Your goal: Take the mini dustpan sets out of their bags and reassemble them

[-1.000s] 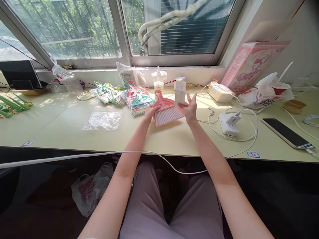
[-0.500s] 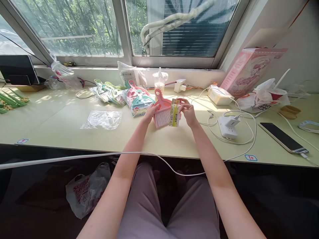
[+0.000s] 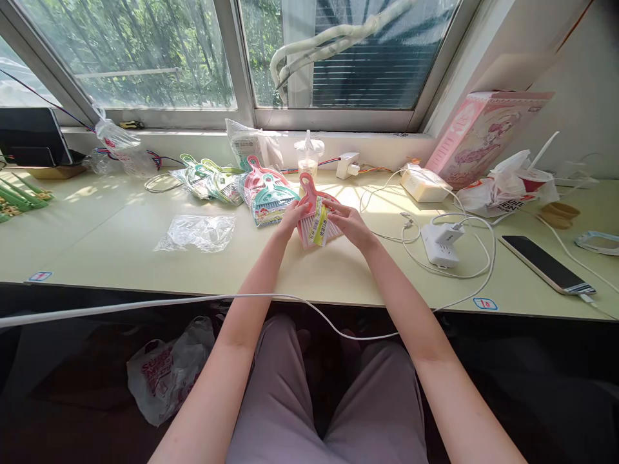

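My left hand [image 3: 292,219] is closed on the left edge of a small pink dustpan and brush set [image 3: 309,188], its handle pointing away from me and its pale bristles toward me. Between the fingers of my right hand [image 3: 349,222] is a yellow-green printed card label [image 3: 318,223], which lies tilted over the front of the set and covers part of the bristles. Just left of my left hand sit more packaged dustpan sets [image 3: 271,193] in pink and teal. A crumpled clear plastic wrapper [image 3: 196,232] lies flat farther left.
Packaged green sets [image 3: 210,177] and a lidded plastic cup [image 3: 309,154] stand toward the window. At right are a power strip [image 3: 439,246] with looping white cables, a phone [image 3: 546,264] and a pink box [image 3: 488,138]. A white cable [image 3: 193,300] crosses before the desk edge.
My right hand has moved left with the card label, from beside the dustpan and brush set to over its front. The left hand keeps its hold in about the same place.
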Demonstrator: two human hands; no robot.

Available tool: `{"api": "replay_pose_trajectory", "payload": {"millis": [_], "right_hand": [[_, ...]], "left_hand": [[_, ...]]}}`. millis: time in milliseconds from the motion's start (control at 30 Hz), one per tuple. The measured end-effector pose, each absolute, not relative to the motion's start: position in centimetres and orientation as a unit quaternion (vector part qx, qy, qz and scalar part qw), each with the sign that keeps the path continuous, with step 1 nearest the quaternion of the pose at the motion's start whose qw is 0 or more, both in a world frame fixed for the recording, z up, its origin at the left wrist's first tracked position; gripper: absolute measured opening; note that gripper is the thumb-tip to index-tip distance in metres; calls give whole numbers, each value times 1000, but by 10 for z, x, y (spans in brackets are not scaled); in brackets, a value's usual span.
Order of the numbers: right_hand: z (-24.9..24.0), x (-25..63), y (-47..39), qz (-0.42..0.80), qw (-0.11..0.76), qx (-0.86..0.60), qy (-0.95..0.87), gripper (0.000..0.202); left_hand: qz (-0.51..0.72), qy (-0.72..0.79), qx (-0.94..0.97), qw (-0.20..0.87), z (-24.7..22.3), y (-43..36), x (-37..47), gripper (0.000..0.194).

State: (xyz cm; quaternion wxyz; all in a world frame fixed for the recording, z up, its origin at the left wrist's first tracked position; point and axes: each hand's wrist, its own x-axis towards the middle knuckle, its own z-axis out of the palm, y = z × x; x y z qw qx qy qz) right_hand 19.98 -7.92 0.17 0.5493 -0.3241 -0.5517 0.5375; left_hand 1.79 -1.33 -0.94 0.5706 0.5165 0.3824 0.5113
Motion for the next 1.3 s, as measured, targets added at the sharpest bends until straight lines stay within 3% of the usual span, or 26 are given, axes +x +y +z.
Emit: {"api": "replay_pose_trajectory", "payload": {"millis": [200, 300, 467, 600, 700, 867, 1000, 1133, 1300], "right_hand": [[7, 207, -76, 447, 589, -364, -566, 86], [10, 215, -74, 439, 592, -395, -549, 91], [9, 224, -71, 440, 567, -423, -553, 59], [8, 228, -73, 374, 476, -472, -641, 39], [10, 229, -76, 317, 442, -498, -676, 29], [10, 224, -76, 388, 466, -495, -622, 48], [9, 219, -78, 385, 412, -478, -673, 29], [9, 210, -81, 292, 346, -489, -746, 20], [6, 198, -76, 184, 424, -548, -697, 14]], "left_hand": [[489, 352, 515, 610, -1, -23, 15, 40], [473, 409, 505, 595, -2, -25, 13, 39], [436, 384, 553, 598, 0, -24, 9, 45], [455, 320, 576, 599, 3, -24, 7, 60], [470, 338, 559, 593, 0, -22, 8, 60], [489, 352, 539, 588, -8, -17, 12, 52], [490, 375, 527, 585, -6, -19, 12, 48], [462, 386, 538, 589, -1, -24, 10, 43], [426, 386, 569, 587, 0, -29, 15, 42]]}}
